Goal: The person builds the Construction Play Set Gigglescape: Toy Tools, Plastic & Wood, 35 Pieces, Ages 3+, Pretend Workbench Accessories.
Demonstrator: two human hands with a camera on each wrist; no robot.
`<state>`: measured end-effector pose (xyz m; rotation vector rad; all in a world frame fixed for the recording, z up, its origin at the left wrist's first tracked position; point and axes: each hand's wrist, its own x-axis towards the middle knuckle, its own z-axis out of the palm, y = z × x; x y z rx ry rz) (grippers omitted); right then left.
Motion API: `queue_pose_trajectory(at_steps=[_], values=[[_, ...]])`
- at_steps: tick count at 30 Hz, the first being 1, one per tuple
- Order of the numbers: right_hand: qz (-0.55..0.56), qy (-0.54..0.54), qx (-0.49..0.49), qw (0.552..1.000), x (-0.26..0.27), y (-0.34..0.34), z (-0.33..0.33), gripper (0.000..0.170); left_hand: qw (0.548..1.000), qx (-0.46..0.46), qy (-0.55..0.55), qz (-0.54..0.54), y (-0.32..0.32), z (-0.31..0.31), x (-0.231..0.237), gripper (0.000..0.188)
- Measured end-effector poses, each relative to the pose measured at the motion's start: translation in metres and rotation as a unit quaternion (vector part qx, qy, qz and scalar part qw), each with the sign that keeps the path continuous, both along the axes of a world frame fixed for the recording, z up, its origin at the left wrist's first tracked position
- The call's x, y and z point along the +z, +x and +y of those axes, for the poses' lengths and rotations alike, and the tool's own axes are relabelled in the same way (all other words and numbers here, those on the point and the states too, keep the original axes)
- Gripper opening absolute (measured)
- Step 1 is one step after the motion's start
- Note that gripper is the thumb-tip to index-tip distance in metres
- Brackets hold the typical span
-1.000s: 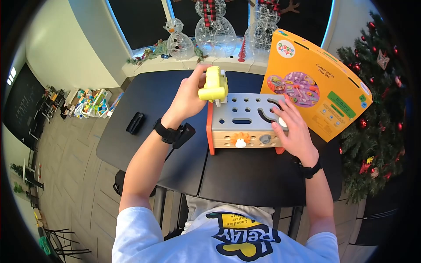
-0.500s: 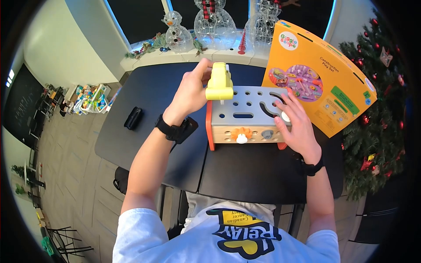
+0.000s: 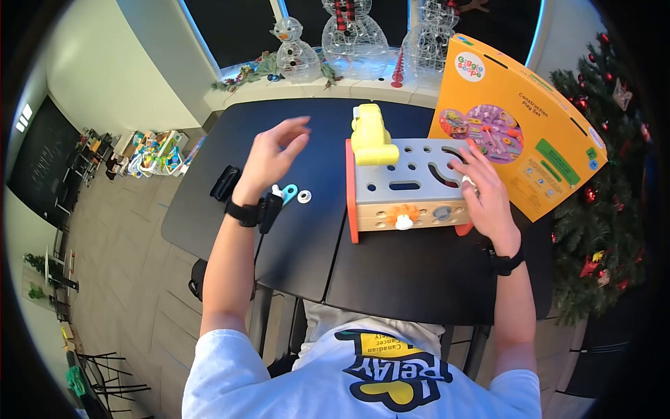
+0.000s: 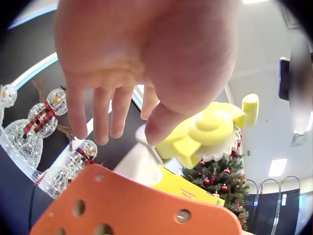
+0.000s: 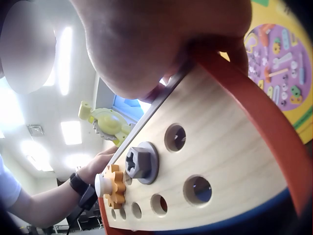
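A yellow toy circular saw (image 3: 373,136) stands at the left end of the grey top of a toy workbench (image 3: 405,187); its toothed white blade shows in the left wrist view. To the left of the saw my left hand (image 3: 271,157) hovers over the table, fingers loosely extended and holding nothing. My right hand (image 3: 485,188) rests on the workbench's right end, fingers stretched over the top, with a white knob partly hidden beneath. On the wooden front sit an orange gear (image 5: 115,187) with a white screw and a grey hex bolt (image 5: 140,163).
A turquoise toy piece (image 3: 289,193) and a white ring (image 3: 304,197) lie on the dark table (image 3: 293,262) near my left wrist. Farther left is a black case (image 3: 225,183). The orange toy box (image 3: 530,126) leans behind the workbench, beside a Christmas tree (image 3: 600,174).
My left hand has let go of the saw and moved left, away from it. The saw now stands on the workbench top. My right hand stays on the right end.
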<state>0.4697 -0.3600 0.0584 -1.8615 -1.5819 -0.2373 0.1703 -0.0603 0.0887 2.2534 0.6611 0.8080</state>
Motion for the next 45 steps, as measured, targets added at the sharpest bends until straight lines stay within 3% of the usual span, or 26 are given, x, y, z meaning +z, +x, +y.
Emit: queue_pose_trajectory(at_steps=[3,4,9,13,19,22,24,28,31,34,41,45], values=[[0.017,-0.004,0.034,0.999,0.001,0.014,-0.002,0.038,0.982,0.095,0.051,0.153,-0.035,0.015,-0.023,0.027],[0.026,-0.005,0.045,0.999,0.002,0.018,-0.002,0.039,0.973,0.084,0.105,0.188,-0.048,0.025,-0.041,0.029],[0.061,-0.006,0.087,0.994,-0.001,0.035,-0.001,0.04,0.954,0.121,0.104,0.255,-0.074,0.008,-0.081,0.03],[0.074,-0.008,0.107,0.992,0.001,0.04,0.001,0.041,0.957,0.11,0.141,0.229,-0.079,0.014,-0.108,0.026],[0.076,-0.02,0.103,0.992,0.0,0.044,0.004,0.043,0.955,0.14,0.174,0.196,-0.064,-0.005,-0.096,0.026],[0.084,-0.015,0.103,0.991,0.0,0.042,0.004,0.044,0.994,0.083,0.039,0.062,-0.05,-0.024,-0.078,0.03],[0.084,-0.012,0.104,0.991,-0.001,0.042,0.005,0.044,0.997,0.008,-0.081,-0.001,-0.043,-0.042,-0.066,0.03],[0.09,-0.013,0.093,0.992,0.0,0.04,0.005,0.045,0.988,-0.112,-0.086,-0.064,-0.025,-0.06,-0.06,0.03],[0.091,-0.009,0.097,0.991,0.0,0.04,0.005,0.045,0.988,-0.135,-0.064,-0.049,-0.013,-0.065,-0.057,0.029],[0.086,-0.004,0.096,0.992,-0.002,0.04,0.005,0.045,0.991,-0.121,0.032,-0.054,-0.007,-0.064,-0.054,0.029],[0.092,-0.004,0.094,0.991,-0.002,0.04,0.005,0.044,0.984,-0.049,-0.128,-0.109,0.02,-0.084,-0.061,0.025],[0.127,0.012,0.101,0.987,-0.002,0.04,0.001,0.055,0.998,-0.052,0.009,-0.031,0.014,-0.085,-0.068,0.031]])
